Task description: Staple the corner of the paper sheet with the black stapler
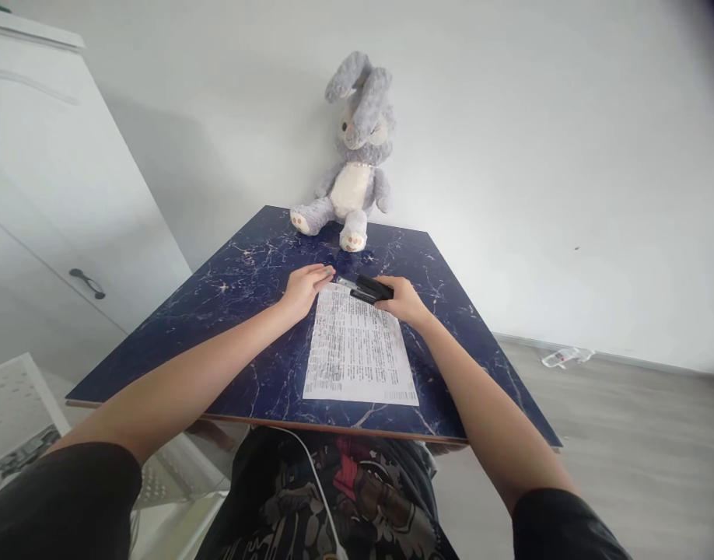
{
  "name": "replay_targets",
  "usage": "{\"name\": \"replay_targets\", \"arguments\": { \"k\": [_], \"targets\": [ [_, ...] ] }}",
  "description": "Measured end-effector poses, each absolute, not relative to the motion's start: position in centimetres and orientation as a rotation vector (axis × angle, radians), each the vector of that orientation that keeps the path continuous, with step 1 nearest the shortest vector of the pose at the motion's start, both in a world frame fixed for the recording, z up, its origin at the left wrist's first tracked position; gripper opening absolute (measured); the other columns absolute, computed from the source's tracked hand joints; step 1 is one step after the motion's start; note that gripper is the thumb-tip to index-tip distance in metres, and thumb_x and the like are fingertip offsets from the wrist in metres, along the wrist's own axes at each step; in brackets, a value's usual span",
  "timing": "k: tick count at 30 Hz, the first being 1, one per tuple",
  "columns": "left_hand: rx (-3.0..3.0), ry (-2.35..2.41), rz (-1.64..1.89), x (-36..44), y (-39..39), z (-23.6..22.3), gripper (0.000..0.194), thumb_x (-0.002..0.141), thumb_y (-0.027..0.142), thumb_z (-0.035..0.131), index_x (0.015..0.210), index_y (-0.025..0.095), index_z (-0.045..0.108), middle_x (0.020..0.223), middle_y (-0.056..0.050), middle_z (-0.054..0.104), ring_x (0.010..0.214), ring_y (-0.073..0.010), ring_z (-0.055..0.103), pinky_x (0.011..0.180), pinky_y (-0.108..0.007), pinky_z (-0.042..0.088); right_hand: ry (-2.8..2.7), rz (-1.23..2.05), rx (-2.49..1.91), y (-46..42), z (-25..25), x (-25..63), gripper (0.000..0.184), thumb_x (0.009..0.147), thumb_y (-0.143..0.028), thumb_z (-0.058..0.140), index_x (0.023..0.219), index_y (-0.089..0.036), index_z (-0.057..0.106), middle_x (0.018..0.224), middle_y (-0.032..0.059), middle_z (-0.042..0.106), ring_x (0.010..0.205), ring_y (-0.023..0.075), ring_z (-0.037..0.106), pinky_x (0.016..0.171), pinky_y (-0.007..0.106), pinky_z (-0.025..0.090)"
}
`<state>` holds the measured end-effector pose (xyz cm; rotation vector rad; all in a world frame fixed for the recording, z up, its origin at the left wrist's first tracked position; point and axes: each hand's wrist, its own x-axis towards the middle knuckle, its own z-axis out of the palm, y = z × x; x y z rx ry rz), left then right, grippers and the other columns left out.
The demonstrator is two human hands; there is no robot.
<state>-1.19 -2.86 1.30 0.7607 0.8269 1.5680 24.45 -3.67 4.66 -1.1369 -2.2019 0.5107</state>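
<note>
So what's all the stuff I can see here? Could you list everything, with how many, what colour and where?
Wall: 1, white, behind everything
Floor: 1, greyish, right
Table: 1, dark blue marbled, centre
Paper: at least 1 sheet, white with dark print, on the table
Stapler: 1, black and silver, at the paper's far end
Toy rabbit: 1, grey and cream, table's far end
Cabinet: 1, white, left
Handle: 1, dark, on the cabinet
Wrapper: 1, whitish, on the floor
Cable: 1, white, bottom centre
Clothing: dark, printed, bottom centre
Pale items: several, unclear, lower left
Left hand: 1, bare, near the stapler's silver end
Right hand: 1, bare, holding the stapler
</note>
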Motion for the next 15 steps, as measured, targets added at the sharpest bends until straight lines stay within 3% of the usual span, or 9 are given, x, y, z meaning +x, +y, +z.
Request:
{"name": "replay_targets", "arguments": {
  "k": [3,6,11,13,15],
  "targets": [
    [0.918,0.846,1.781,-1.4,-3.0,1.5,0.024,0.084,0.006,0.081,0.102,0.013,0.068,0.109,-0.013,0.080,0.105,-0.0236,0.079,0.113,-0.049,0.056,-2.202,0.871,-1.133,-3.7,4.9,24.5,0.036,0.069,-0.020,0.072,0.105,-0.017,0.079,0.088,-0.0005,0.074,0.085,0.0233,0.068,0.077,0.032,0.051],
    [1.231,0.831,1.810,-1.1,-3.9,1.9,0.029,0.088,0.022,0.084,0.109,0.016,0.065,0.114,-0.014,0.079,0.107,-0.0262,0.079,0.107,-0.049,0.060,-2.352,0.977,-1.021,-4.2,5.2,24.3,0.026,0.073,-0.026,0.077,0.098,-0.017,0.077,0.085,0.0001,0.072,0.080,0.0205,0.065,0.074,0.031,0.048],
    [1.825,0.840,1.688,-0.1,-6.2,2.5,0.030,0.101,0.042,0.072,0.118,0.020,0.062,0.112,-0.012,0.080,0.105,-0.0250,0.080,0.099,-0.042,0.065,-2.283,0.663,-0.856,-4.7,5.7,24.3,0.045,0.091,-0.046,0.076,0.130,-0.023,0.071,0.118,0.0082,0.075,0.100,0.0236,0.067,0.081,0.035,0.051],
    [2.060,0.814,1.652,0.0,-6.8,2.5,0.026,0.105,0.043,0.065,0.119,0.021,0.062,0.112,-0.011,0.080,0.108,-0.0239,0.080,0.098,-0.039,0.066,-2.140,0.527,-0.788,-4.8,6.0,24.3,0.048,0.093,-0.048,0.077,0.133,-0.025,0.070,0.117,0.0084,0.075,0.099,0.0232,0.066,0.081,0.036,0.052],
    [2.207,0.801,1.638,0.0,-7.1,2.5,0.025,0.106,0.042,0.063,0.118,0.021,0.063,0.111,-0.010,0.080,0.109,-0.0232,0.080,0.096,-0.036,0.066,-2.086,0.481,-0.688,-5.1,6.1,24.0,0.041,0.093,-0.050,0.078,0.125,-0.025,0.074,0.109,0.0074,0.076,0.094,0.0225,0.066,0.080,0.037,0.053]
  ]
}}
